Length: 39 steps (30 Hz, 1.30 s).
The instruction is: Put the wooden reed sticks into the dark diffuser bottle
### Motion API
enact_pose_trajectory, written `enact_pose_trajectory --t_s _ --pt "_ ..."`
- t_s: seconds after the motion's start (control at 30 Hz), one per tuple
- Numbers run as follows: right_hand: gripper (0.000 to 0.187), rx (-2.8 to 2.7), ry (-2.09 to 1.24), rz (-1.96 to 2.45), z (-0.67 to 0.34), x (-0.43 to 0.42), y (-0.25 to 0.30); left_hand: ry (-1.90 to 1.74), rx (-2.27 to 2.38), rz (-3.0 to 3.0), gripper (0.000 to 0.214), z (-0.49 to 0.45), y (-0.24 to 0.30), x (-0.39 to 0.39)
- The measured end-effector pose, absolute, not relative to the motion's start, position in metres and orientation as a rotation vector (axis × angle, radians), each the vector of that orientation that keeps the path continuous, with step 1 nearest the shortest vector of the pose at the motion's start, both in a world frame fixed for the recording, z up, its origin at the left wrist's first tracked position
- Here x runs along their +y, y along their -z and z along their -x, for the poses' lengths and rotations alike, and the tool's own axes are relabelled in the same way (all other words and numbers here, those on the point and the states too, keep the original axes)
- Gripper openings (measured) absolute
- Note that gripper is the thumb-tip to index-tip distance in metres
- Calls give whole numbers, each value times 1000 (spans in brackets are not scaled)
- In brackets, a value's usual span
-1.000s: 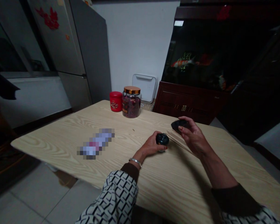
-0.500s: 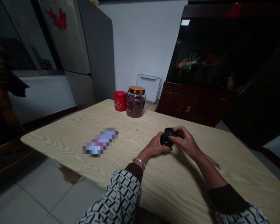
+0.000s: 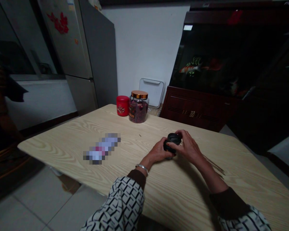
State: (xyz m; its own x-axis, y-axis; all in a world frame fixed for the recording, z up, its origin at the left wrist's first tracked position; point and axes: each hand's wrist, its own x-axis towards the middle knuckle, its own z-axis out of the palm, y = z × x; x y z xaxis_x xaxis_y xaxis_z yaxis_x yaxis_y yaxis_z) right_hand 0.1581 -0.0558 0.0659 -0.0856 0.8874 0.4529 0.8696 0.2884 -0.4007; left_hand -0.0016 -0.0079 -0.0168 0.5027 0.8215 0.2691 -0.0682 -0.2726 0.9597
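The left hand [image 3: 156,152] cups the lower side of the small black round container [image 3: 172,141] while the right hand [image 3: 189,148] closes over its top, gripping it evenly from both sides above the counter [image 3: 183,199].

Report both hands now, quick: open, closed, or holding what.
Left hand: closed, holding the dark round container.
Right hand: closed, holding the same container from the other side.
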Motion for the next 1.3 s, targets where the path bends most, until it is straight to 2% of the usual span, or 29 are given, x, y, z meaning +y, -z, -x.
enact_pose_trajectory --t_s 0.13,0.17,0.3,0.4,0.57,0.67,1.03,1.2,1.3 --pt "85 -1983 -13 1512 -159 -58 -62 -1011 673 -1657 70 1 18 -6" --pt "84 -2033 -41 1454 -160 -60 -63 -1010 683 -1667 70 1 18 -5" --pt "57 -2189 -231 1324 -158 -63 -67 -1004 707 -1677 69 2 18 -6" --pt "58 -2073 -291 1376 -156 -57 -67 -981 719 -1682 65 2 17 -8" --pt "45 -1995 -393 1364 -161 -36 -64 -1032 701 -1702 68 2 15 -8" --pt "46 -2025 -444 1384 -163 -32 -67 -1027 696 -1713 68 3 14 -8" --pt "53 -2363 -326 1387 -173 -46 -92 -984 732 -1666 65 1 15 -8" --pt "44 -2376 22 1736 -154 -54 -116 -971 725 -1674 64 2 15 -9" --pt "52 -2349 221 1931 -141 -57 -121 -990 739 -1668 65 1 18 -7"
